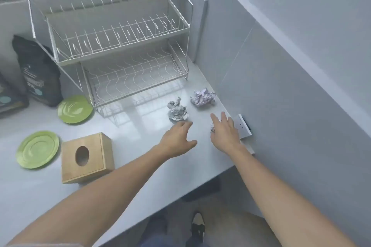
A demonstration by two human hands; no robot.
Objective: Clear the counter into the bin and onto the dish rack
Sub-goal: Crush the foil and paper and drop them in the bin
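Forearms: both bare, extended forward from the lower frame edge over the pale grey glossy counter (140, 166).
Left hand (176, 140): palm down, fingers loosely spread and slightly curled, holding nothing; fingertips just short of the nearer crumpled grey paper ball (177, 109).
Right hand (223, 132): palm down, fingers extended and parted; a small crumpled foil scrap (212, 127) shows at its thumb side, contact cannot be determined.
Second paper ball: lilac-white crumpled wad (202, 97), beyond the right hand, beside the grey wall.
White wall socket (244, 126): just right of the right hand.
Two-tier chrome wire dish rack (120, 46): at the counter's rear, both tiers empty.
Round green plates: one (75, 109) at the rack's left foot, one (37, 149) nearer the front edge.
Wooden tissue box with oval opening (86, 157): between the front plate and the left forearm.
Black printed bag (37, 70): upright, left of the rack.
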